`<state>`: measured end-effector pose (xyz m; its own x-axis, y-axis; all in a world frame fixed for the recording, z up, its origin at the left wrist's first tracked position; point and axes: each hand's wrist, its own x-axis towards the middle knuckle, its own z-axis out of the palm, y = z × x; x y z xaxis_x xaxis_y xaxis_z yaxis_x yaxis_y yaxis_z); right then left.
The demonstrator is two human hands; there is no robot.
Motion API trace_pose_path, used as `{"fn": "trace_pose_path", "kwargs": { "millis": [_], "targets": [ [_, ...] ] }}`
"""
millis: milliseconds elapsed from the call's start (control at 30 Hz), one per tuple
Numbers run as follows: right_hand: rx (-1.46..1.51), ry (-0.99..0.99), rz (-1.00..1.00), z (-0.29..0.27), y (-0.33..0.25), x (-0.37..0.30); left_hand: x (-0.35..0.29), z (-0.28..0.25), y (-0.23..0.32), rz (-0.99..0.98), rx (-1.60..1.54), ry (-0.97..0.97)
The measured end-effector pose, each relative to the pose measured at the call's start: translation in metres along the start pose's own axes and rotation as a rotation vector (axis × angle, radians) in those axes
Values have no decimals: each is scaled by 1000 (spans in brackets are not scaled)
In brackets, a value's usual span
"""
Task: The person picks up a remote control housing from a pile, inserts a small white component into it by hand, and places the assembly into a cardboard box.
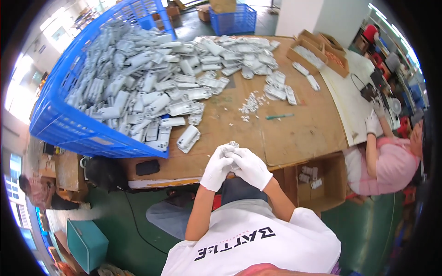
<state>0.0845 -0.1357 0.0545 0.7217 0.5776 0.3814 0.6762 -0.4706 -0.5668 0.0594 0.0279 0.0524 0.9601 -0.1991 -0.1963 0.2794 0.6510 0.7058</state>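
**Both gloves wrapped around one little white part at the sorting table**

So, looking down from head height: the left hand [216,169] and the right hand [252,170], both in white gloves, are closed around the same white plastic part [232,146], just off the near edge of the table [304,138]. Fingers cover most of it. I can see a bit poking out at the far side, but honestly can't tell which way its long axis runs.

The thing that matters space-wise: the closest loose case [189,139] lies on the table ahead and to the left, so the left hand is nearer. Its long axis slants, far end leaning right. Past it is a huge pile of similar cases [152,83], spilling out of a blue crate [92,138].

Straight ahead, a bit nearer the right hand, there's a scatter of tiny white bits [251,104] with a green pen [279,116] beside it. Low on the right, an open cardboard box [324,197] has a few white pieces inside, right hand nearer.
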Motion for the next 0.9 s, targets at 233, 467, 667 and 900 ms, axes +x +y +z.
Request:
{"fn": "trace_pose_path", "kwargs": {
  "millis": [233, 467, 667, 900],
  "targets": [
    [-113, 117, -73, -47, 22, 7, 4, 4, -4, 238, 666, 270],
    [-917, 454, 762, -189, 233, -19, 11, -61, 26, 592, 1815, 822],
    [-1109, 315, 898, -203, 254, -13, 6, -87, 13, 445, 1940, 878],
    [-489, 149, -50, -63, 138, 52, 22, -99, 26, 626, 1898, 856]
  ]
}}
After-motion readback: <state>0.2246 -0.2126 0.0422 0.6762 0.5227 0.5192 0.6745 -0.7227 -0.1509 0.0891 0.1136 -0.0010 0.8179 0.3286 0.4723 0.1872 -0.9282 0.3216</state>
